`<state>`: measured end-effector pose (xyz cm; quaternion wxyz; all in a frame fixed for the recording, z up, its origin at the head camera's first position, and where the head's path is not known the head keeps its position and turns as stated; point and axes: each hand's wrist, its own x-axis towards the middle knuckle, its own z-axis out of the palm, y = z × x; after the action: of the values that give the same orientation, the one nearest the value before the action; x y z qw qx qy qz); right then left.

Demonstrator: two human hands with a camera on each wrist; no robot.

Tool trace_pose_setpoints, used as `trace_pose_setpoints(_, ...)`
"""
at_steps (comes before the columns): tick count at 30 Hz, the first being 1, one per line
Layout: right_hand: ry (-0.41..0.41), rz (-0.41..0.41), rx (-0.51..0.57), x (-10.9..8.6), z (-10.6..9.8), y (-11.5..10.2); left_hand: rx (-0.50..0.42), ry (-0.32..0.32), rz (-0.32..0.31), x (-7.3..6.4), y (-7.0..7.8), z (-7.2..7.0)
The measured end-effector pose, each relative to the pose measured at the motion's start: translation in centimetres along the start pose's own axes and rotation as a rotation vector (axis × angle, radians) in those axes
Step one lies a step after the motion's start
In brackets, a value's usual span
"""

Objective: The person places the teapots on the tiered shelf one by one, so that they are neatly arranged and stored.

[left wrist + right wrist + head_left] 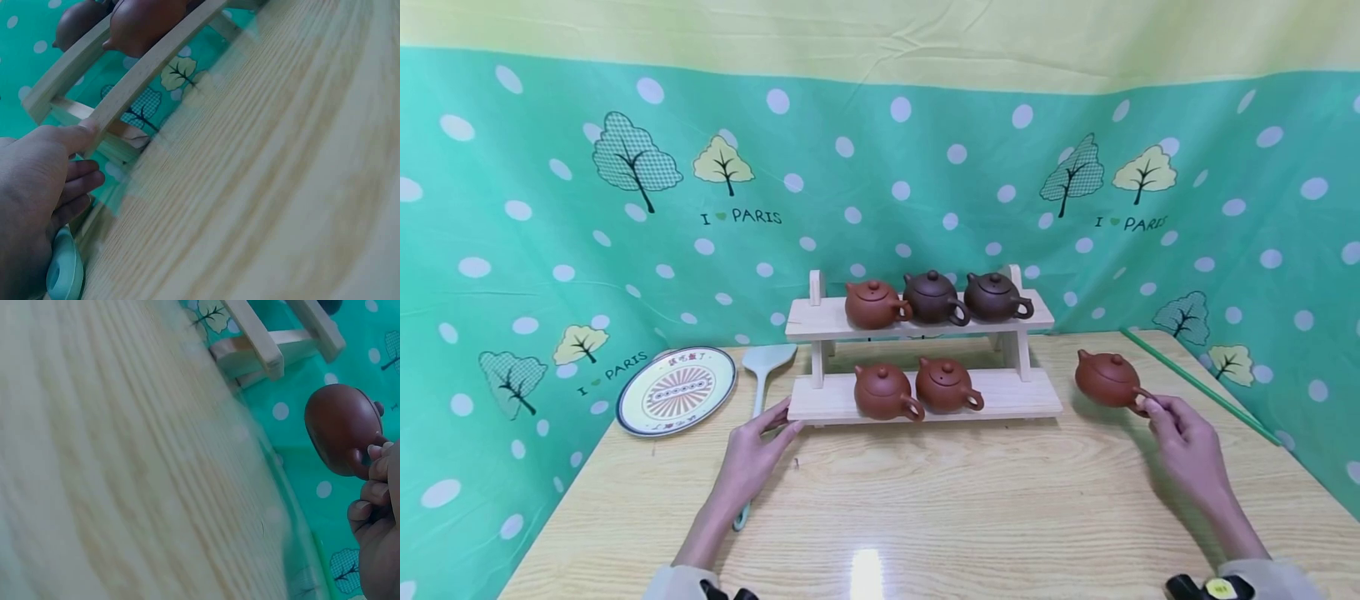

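A two-tier wooden stand [1015, 393] is on the table, its lower board's left corner held by my left hand [758, 450]. In the left wrist view the thumb [78, 136] lies on the board's end, with the other fingers below. My right hand [1187, 446] pinches the handle of a reddish-brown clay teapot [1107, 379] right of the stand, spout pointing away and left. Two similar reddish-brown teapots, one left [882, 392] and one right [944, 386], sit on the lower board. The upper board bears another reddish-brown teapot [872, 305] and two dark brown ones [931, 297] [992, 297].
Left of the stand lies a pale green spatula [760, 379], its handle passing under my left forearm. A patterned plate [677, 392] with a blue rim is at the far left. A green stick [1202, 387] runs along the right edge, by the polka-dot cloth [925, 242].
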<state>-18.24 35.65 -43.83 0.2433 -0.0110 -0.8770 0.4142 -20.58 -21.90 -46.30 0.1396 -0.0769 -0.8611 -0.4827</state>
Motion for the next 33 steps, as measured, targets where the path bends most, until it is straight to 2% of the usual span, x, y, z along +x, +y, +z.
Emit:
trace_pose_setpoints(7, -0.007, -0.027, 0.013, -0.4, 0.4, -0.7, 0.006, 0.002, 0.004, 0.0, 0.0, 0.0)
trace_pose_setpoints(33, -0.061, -0.045, 0.109, -0.7, 1.3, -2.5, 0.001, 0.006, 0.010, 0.0, 0.0, 0.1)
